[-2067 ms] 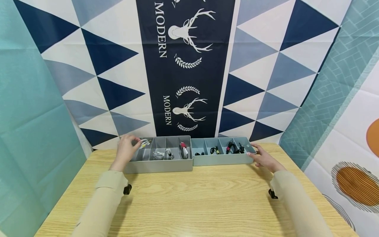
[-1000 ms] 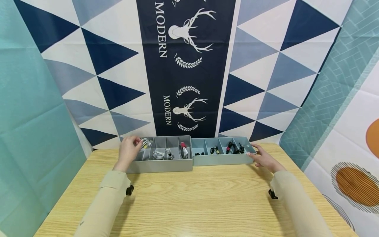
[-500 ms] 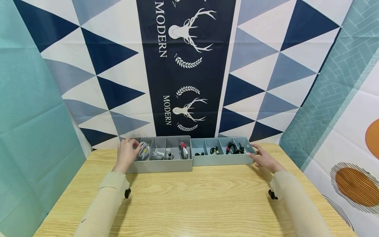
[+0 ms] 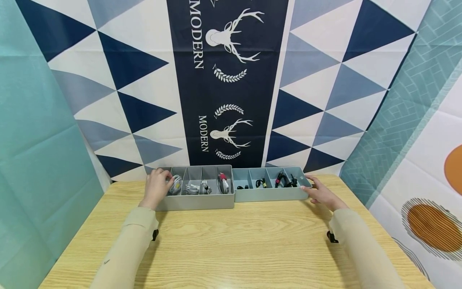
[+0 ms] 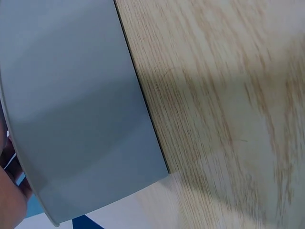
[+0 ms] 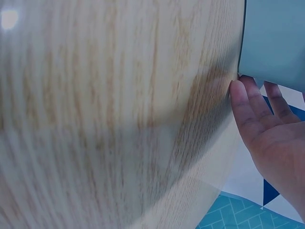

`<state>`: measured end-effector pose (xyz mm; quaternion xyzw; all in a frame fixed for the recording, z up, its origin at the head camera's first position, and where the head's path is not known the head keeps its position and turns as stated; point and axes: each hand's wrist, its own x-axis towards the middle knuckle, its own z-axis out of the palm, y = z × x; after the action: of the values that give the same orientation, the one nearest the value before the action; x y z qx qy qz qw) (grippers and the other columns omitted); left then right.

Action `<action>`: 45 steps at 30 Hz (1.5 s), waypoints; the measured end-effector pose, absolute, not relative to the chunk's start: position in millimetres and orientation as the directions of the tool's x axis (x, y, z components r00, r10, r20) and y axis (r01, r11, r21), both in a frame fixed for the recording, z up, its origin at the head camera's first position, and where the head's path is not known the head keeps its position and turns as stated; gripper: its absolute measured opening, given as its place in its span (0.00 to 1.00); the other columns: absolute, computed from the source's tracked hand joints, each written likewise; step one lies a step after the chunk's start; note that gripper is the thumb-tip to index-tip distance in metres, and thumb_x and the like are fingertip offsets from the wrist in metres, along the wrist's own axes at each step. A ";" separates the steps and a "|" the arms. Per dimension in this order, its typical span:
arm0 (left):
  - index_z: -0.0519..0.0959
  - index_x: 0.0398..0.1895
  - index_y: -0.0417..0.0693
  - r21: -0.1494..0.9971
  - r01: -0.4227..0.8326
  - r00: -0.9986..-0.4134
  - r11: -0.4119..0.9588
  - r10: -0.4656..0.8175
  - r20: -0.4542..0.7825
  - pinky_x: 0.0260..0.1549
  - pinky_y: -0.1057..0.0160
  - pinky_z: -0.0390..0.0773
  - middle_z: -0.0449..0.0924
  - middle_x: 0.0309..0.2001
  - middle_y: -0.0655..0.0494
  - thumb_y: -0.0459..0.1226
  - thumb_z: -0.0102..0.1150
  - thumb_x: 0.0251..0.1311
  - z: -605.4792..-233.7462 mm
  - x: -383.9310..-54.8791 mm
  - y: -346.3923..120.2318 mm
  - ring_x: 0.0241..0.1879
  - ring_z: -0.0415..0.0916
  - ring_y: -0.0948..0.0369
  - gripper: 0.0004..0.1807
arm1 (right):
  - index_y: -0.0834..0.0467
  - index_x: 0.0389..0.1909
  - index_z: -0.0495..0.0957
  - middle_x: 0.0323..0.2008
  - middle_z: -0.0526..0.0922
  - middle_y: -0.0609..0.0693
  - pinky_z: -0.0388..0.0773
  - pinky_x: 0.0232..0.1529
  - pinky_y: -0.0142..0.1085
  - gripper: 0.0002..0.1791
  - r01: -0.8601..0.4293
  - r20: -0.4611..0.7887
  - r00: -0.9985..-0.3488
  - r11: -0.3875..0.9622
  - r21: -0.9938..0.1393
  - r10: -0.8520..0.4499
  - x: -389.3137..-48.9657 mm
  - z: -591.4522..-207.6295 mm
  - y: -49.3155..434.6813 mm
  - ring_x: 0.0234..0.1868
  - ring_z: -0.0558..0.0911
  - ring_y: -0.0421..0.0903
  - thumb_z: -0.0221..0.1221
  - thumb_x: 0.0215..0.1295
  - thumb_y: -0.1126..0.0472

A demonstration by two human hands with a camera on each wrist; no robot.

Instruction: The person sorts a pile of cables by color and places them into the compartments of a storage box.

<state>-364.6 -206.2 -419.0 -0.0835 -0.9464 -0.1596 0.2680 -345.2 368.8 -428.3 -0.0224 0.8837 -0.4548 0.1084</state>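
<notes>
My left hand (image 4: pixel 156 188) reaches over the left end of the grey divided box (image 4: pixel 196 202). Its bent fingers pinch a coiled white cable (image 4: pixel 177 184) with a yellow tie at its left edge, low in a left compartment. In the left wrist view, the grey box's outer wall (image 5: pixel 81 105) fills much of the picture, and the hand's fingertips are hidden. On the other side, my right hand (image 4: pixel 323 195) touches the right end of the light blue divided box (image 4: pixel 270 195). The right wrist view has its loosely extended fingers (image 6: pixel 245 107) right at the box's lower edge.
Further grey compartments hold white cables (image 4: pixel 192 188) and a red-tied cable bundle (image 4: pixel 223 184). Small black cables (image 4: pixel 283 179) lie in the blue box. Both boxes stand end to end at the back of the wooden table (image 4: pixel 231 245), before a patterned cloth (image 4: pixel 144 80).
The white cable in my left hand has gone down from the box's rim into the compartment. My right hand stays at the blue box's end.
</notes>
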 end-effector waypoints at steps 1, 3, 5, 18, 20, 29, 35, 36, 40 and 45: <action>0.78 0.24 0.48 0.252 0.243 -0.845 0.937 0.077 0.529 0.33 0.52 0.63 0.74 0.32 0.50 0.40 0.59 0.52 -419.3 -365.3 -206.0 0.36 0.66 0.50 0.06 | 0.50 0.69 0.34 0.60 0.51 0.71 0.74 0.40 0.43 0.44 0.061 -0.172 -0.976 0.584 -0.809 -0.136 -345.0 -428.2 368.5 0.49 0.68 0.58 0.48 0.62 0.42; 0.78 0.24 0.48 0.249 0.239 -0.852 0.939 0.079 0.518 0.32 0.52 0.62 0.74 0.32 0.50 0.41 0.59 0.53 -420.0 -367.0 -205.5 0.36 0.66 0.50 0.06 | 0.50 0.69 0.34 0.60 0.51 0.71 0.74 0.40 0.44 0.44 0.063 -0.173 -0.976 0.585 -0.809 -0.135 -344.7 -428.3 368.5 0.49 0.68 0.59 0.48 0.62 0.42; 0.78 0.24 0.48 0.253 0.230 -0.860 0.940 0.074 0.505 0.32 0.53 0.62 0.74 0.32 0.51 0.41 0.60 0.52 -420.7 -368.6 -205.5 0.36 0.65 0.51 0.06 | 0.50 0.69 0.34 0.60 0.51 0.71 0.74 0.41 0.44 0.44 0.063 -0.173 -0.976 0.587 -0.807 -0.133 -345.2 -428.9 368.6 0.49 0.68 0.59 0.48 0.62 0.42; 0.81 0.26 0.49 0.275 0.177 -0.916 0.945 0.056 0.396 0.36 0.50 0.63 0.74 0.33 0.51 0.42 0.61 0.51 -419.9 -374.8 -205.9 0.38 0.65 0.51 0.06 | 0.49 0.69 0.34 0.61 0.50 0.71 0.73 0.44 0.46 0.44 0.070 -0.178 -0.975 0.583 -0.810 -0.130 -346.1 -429.4 368.0 0.52 0.68 0.60 0.48 0.61 0.41; 0.81 0.26 0.48 0.280 0.177 -0.920 0.944 0.058 0.388 0.37 0.49 0.63 0.74 0.33 0.50 0.42 0.61 0.51 -419.9 -374.9 -206.0 0.38 0.65 0.50 0.07 | 0.49 0.69 0.34 0.61 0.50 0.71 0.73 0.45 0.46 0.44 0.074 -0.183 -0.974 0.582 -0.810 -0.130 -345.7 -429.1 367.4 0.54 0.67 0.60 0.48 0.61 0.41; 0.81 0.28 0.49 0.296 0.198 -0.920 0.935 0.073 0.385 0.36 0.50 0.62 0.74 0.33 0.51 0.42 0.63 0.49 -419.8 -375.2 -207.7 0.38 0.66 0.51 0.07 | 0.49 0.69 0.35 0.60 0.52 0.70 0.74 0.39 0.43 0.46 0.082 -0.181 -0.977 0.584 -0.808 -0.114 -347.8 -429.9 369.2 0.48 0.69 0.57 0.50 0.58 0.38; 0.80 0.29 0.48 0.301 0.224 -0.911 0.927 0.089 0.404 0.36 0.50 0.62 0.74 0.33 0.50 0.42 0.63 0.49 -415.7 -371.3 -211.4 0.38 0.66 0.50 0.07 | 0.48 0.69 0.35 0.60 0.51 0.70 0.74 0.39 0.42 0.48 0.086 -0.186 -0.976 0.591 -0.802 -0.110 -349.2 -430.1 368.3 0.48 0.69 0.57 0.49 0.57 0.36; 0.80 0.29 0.48 0.301 0.230 -0.907 0.926 0.091 0.411 0.36 0.50 0.62 0.74 0.33 0.50 0.42 0.63 0.49 -414.6 -370.3 -211.8 0.38 0.66 0.50 0.07 | 0.48 0.69 0.34 0.60 0.51 0.70 0.74 0.39 0.42 0.48 0.085 -0.185 -0.977 0.593 -0.801 -0.110 -349.4 -430.3 368.2 0.48 0.69 0.57 0.49 0.57 0.36; 0.81 0.30 0.48 0.301 0.250 -0.895 0.920 0.101 0.434 0.36 0.49 0.63 0.76 0.33 0.50 0.41 0.63 0.49 -409.2 -365.8 -213.3 0.38 0.66 0.50 0.08 | 0.49 0.69 0.34 0.60 0.51 0.71 0.74 0.40 0.42 0.47 0.077 -0.179 -0.977 0.595 -0.800 -0.115 -349.3 -430.5 367.5 0.48 0.69 0.57 0.49 0.58 0.37; 0.81 0.33 0.47 0.290 0.267 -0.888 0.919 0.118 0.444 0.38 0.47 0.63 0.77 0.34 0.50 0.42 0.62 0.49 -400.9 -360.6 -214.2 0.40 0.68 0.49 0.10 | 0.52 0.69 0.34 0.60 0.50 0.72 0.73 0.37 0.42 0.44 0.064 -0.169 -0.979 0.606 -0.793 -0.118 -346.3 -427.3 365.1 0.39 0.71 0.54 0.48 0.62 0.42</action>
<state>-360.6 -214.2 -400.9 -0.1007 -0.9559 -0.1742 0.2139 -346.3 365.1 -427.3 -0.0153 0.8902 -0.4437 0.1023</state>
